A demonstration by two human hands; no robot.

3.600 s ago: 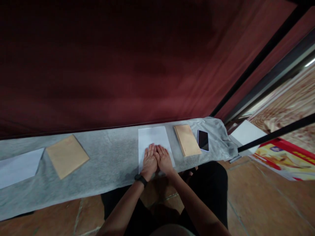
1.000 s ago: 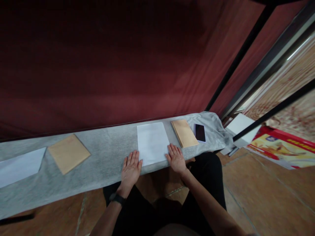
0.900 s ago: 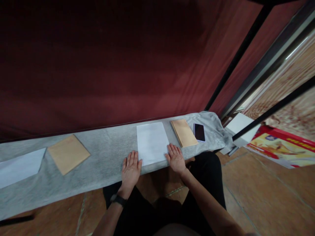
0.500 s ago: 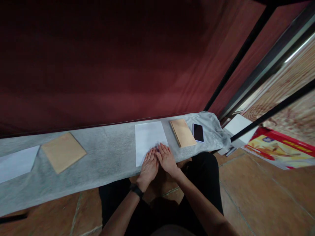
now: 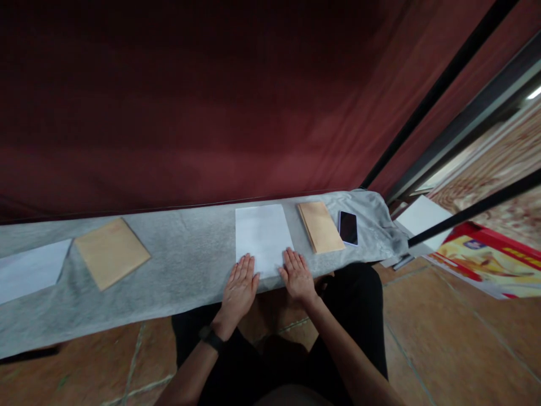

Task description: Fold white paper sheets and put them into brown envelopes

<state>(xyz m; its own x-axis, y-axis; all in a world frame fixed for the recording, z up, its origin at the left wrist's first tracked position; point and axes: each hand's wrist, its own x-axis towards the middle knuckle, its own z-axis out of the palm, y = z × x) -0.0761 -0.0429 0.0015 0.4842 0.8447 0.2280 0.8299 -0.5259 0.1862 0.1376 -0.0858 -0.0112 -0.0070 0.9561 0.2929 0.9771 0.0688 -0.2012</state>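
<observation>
Head camera is looking down on a long bench covered in grey cloth [image 5: 181, 265], with a dark red curtain [image 5: 190, 113] hanging behind it. At the far left a white sheet [image 5: 29, 270] is lying flat on the cloth, and just beside it a tan envelope [image 5: 112, 252] is lying at a slant, close to but apart from that sheet. Further right, the left hand [image 5: 239, 287] is resting palm down, its fingers straight and slightly spread, the fingertips lying on the near left corner of the white paper [image 5: 262, 234]; a black band [image 5: 210, 338] is sitting on that wrist. The white paper is lying flat in the middle of the bench, its near edge close to the bench's front edge, between the two hands. The right hand [image 5: 298, 276] is pressing palm down on the near right corner of the paper, fingers extended and slightly apart; neither hand is pinching anything. To the right of the paper, apart from it, a stack of tan envelopes [image 5: 321, 226] is lying on the cloth, and a dark phone [image 5: 349, 228] is lying face up just beside the stack. Off the bench's right end, a white board [image 5: 422, 217] and a red and yellow printed box [image 5: 486, 265] are sitting near the tiled floor [image 5: 443, 338].
</observation>
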